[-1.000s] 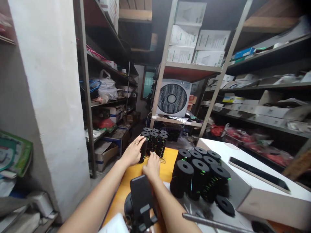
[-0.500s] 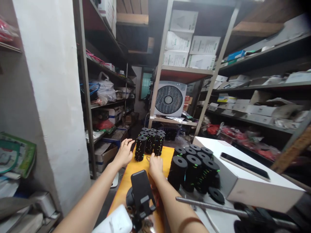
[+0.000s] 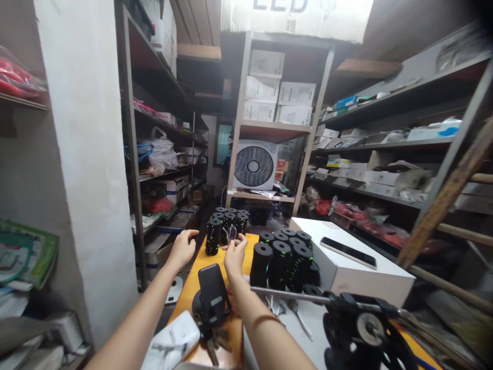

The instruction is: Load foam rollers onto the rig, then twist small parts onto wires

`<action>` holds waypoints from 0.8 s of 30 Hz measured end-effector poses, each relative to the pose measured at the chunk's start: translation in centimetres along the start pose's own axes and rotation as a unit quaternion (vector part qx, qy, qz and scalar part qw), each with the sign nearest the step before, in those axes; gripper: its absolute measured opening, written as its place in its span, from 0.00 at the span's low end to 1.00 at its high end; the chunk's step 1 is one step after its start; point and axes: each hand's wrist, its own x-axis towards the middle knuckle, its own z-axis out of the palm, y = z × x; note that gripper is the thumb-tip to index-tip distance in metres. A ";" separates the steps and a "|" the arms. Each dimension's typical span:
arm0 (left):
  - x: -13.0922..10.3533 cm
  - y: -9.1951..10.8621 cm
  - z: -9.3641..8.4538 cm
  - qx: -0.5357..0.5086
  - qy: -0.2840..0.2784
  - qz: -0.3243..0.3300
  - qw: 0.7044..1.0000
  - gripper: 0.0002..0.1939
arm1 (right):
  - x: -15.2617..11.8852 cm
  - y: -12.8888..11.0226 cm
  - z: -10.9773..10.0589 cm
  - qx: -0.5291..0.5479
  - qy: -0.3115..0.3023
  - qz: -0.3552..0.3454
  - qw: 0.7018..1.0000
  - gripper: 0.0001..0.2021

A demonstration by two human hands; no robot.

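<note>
- A thin loop [image 3: 232, 233] is pinched in the right grip [image 3: 235, 245], near the spools [image 3: 213, 239] on the bench [image 3: 202, 259].
- Snagging on them should be avoided.
- The left grip [image 3: 191, 238], spread, could be used for steadying.

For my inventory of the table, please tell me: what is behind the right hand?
Black cylinders with bright flecks stand upright beyond the right hand. Its fingers partly cover some; the yellow tabletop directly under the hand is hidden, so I cannot tell what lies there.
</note>
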 end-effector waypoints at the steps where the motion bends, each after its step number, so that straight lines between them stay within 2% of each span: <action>1: -0.2 0.9 -0.3 -0.015 -0.002 -0.001 1.000 0.16 | -0.1 -0.8 -0.1 0.041 0.007 0.009 0.999 0.16; 4: -1.0 4.1 -1.1 -0.060 -0.011 0.017 0.998 0.16 | -0.4 -3.5 -0.3 0.147 0.021 0.033 0.988 0.16; 7: -2.0 7.2 -2.5 -0.099 0.016 0.034 0.994 0.15 | -1.2 -7.0 -0.9 0.229 0.031 0.032 0.972 0.16; 10: -3.3 10.0 -4.8 -0.136 0.101 0.021 0.985 0.12 | -2.6 -11.0 -2.2 0.290 0.030 0.013 0.956 0.16; 13: -5.0 13.4 -7.5 -0.186 0.209 -0.006 0.960 0.09 | -3.9 -15.2 -4.8 0.341 0.015 -0.013 0.940 0.17; 16: -6.5 18.1 -9.8 -0.232 0.283 0.005 0.931 0.10 | -3.8 -18.3 -9.5 0.374 -0.023 -0.042 0.926 0.18; 18: -6.9 21.5 -10.5 -0.271 0.281 0.030 0.920 0.08 | -2.2 -19.2 -13.6 0.376 -0.062 -0.054 0.923 0.20; 19: -6.8 23.0 -10.6 -0.323 0.269 0.068 0.905 0.07 | -1.0 -19.1 -15.8 0.368 -0.082 -0.053 0.925 0.20; 20: -6.6 24.2 -10.4 -0.360 0.241 0.101 0.896 0.06 | 0.6 -18.7 -18.1 0.354 -0.099 -0.049 0.929 0.20; 22: -5.8 25.6 -9.6 -0.365 0.198 0.133 0.900 0.06 | 4.5 -16.5 -22.8 0.316 -0.112 -0.039 0.941 0.17; 24: -4.6 25.5 -8.3 -0.341 0.168 0.131 0.916 0.06 | 8.7 -12.7 -27.2 0.262 -0.094 -0.024 0.960 0.17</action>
